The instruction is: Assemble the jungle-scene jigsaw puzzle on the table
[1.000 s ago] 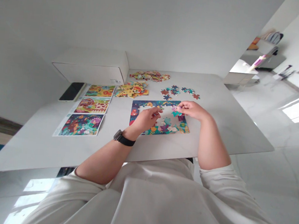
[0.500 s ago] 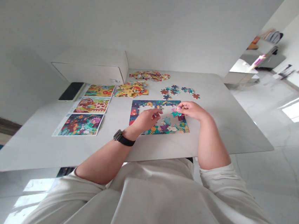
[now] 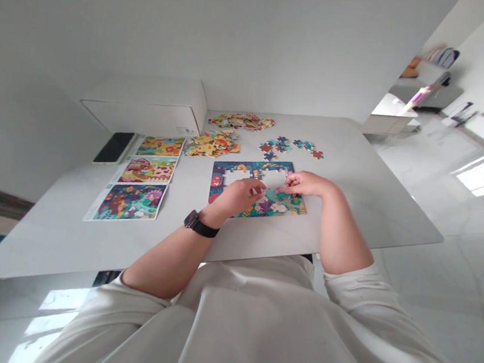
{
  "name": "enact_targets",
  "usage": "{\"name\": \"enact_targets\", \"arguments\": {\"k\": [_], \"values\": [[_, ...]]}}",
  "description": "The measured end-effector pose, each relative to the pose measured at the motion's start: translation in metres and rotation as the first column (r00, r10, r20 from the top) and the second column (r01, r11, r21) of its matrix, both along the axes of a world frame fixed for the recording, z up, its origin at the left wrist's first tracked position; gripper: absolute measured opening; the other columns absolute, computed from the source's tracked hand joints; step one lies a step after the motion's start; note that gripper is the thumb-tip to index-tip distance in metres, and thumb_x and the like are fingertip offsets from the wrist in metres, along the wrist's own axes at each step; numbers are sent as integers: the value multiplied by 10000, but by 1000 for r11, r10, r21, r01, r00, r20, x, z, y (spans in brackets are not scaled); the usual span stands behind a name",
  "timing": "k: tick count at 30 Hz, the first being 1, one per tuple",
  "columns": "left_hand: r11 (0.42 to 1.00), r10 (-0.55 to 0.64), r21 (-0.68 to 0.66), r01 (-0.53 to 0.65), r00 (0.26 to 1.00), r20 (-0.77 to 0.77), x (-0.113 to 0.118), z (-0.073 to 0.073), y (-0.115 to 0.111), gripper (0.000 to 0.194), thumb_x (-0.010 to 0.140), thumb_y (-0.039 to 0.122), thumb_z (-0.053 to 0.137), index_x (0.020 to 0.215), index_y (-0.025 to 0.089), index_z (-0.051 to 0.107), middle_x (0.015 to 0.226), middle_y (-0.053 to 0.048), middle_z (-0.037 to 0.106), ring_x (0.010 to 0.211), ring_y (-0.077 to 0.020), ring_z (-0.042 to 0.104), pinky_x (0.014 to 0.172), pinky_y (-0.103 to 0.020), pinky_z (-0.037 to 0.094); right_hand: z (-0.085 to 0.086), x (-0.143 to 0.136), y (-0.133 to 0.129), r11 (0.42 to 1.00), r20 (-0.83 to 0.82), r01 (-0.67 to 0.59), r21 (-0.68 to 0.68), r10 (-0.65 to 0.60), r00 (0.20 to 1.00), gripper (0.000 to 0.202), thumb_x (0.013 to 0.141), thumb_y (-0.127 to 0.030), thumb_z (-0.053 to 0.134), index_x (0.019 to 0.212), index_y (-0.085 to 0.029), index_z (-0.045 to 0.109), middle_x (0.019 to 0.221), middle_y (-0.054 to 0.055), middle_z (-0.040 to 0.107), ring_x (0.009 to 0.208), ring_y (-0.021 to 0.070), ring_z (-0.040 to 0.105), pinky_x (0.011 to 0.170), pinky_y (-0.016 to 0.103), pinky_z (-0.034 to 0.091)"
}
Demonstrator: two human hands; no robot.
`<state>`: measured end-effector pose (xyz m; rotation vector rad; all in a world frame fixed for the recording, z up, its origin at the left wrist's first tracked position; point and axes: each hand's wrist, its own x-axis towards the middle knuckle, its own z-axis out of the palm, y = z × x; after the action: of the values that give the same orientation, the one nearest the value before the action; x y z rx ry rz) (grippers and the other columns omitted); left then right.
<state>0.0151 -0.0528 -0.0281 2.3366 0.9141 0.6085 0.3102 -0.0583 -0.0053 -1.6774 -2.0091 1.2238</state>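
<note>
A colourful jigsaw puzzle (image 3: 277, 209) lies on the table in front of me, its frame joined and pale gaps showing inside it. My right hand (image 3: 308, 184) is over the puzzle's right side, fingertips pinched on a small puzzle piece (image 3: 281, 191) in purple and teal, low against the joined part. Over the left and middle of the puzzle rests my left hand (image 3: 243, 196), a black watch on its wrist. Its fingers are loosely bent with the thumb apart, and no piece shows in them. It covers some of the puzzle.
Loose blue and brown pieces (image 3: 282, 145) lie behind the puzzle. Yellow pieces (image 3: 213, 143) and a red-green heap (image 3: 241, 121) are farther back left. A printed picture sheet (image 3: 131, 202), a phone (image 3: 114, 147) and a white box (image 3: 141, 117) occupy the left side.
My right hand has come down and slightly toward me, bringing the piece from above the gap to the joined lower right part. My left hand has shifted slightly right.
</note>
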Motion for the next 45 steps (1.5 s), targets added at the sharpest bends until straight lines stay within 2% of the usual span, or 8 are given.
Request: {"name": "enact_targets", "arguments": {"k": [6,13,16,22,30,33,39,45], "values": [[999,-29,33,30,999,-25,1,2,-3,259,934,291,655,1157,220,768,1065,-50,802,875,-196,729,824,-305,545,-2,-2,0,1000,-62,-12,-4,11,998,464,715,-602,884,920,-200,777,809,38,769,734,188,685,703,297,497],[1000,-1,-4,1,1000,28,1,2,-2,339,955,332,647,1264,217,722,1050,-47,815,874,-205,738,818,-311,551,-1,-19,-1,999,-267,-26,19,30,963,444,850,-548,819,1188,-261,806,1127,57,818,853,205,728,699,304,564],[1000,1,-9,-1,999,33,1,1,-2,336,950,316,645,1263,222,722,1048,-47,816,882,-209,743,830,-313,551,-3,-21,-1,1000,-300,-21,-12,16,954,436,833,-489,863,1192,-255,783,1060,61,827,815,206,730,664,300,569],[998,63,-21,-62,996,59,1,-1,-1,323,964,329,628,1244,218,742,1013,-54,809,853,-202,729,799,-306,531,-1,-22,0,996,-319,42,79,-15,947,318,807,-465,885,966,-217,767,851,38,786,665,155,656,607,271,530],[954,130,-294,-66,971,202,4,0,0,367,885,551,743,1012,206,739,791,-33,762,651,-158,647,600,-263,466,0,-54,-5,990,-388,-56,130,103,916,378,856,-540,822,991,-189,784,827,33,761,694,157,664,648,274,549],[914,166,-400,-62,958,233,4,2,0,374,847,571,778,881,209,691,731,-28,740,577,-146,611,533,-257,428,-3,-57,-4,995,-449,-26,94,65,891,426,885,-598,796,1038,-201,769,875,41,763,730,166,687,662,284,591],[886,246,-459,-70,909,337,4,4,3,424,786,585,839,880,199,688,795,-49,780,655,-159,670,573,-254,469,-3,-49,-4,994,-528,89,63,-42,848,473,900,-646,773,1097,-218,738,1011,65,772,815,182,729,736,307,629],[856,371,-502,-124,824,428,4,8,6,486,764,626,854,836,192,647,818,-57,787,607,-116,611,550,-235,449,-6,-48,-2,997,-468,6,71,28,883,394,748,-466,924,965,-214,713,948,37,769,843,191,711,744,302,602]]}}
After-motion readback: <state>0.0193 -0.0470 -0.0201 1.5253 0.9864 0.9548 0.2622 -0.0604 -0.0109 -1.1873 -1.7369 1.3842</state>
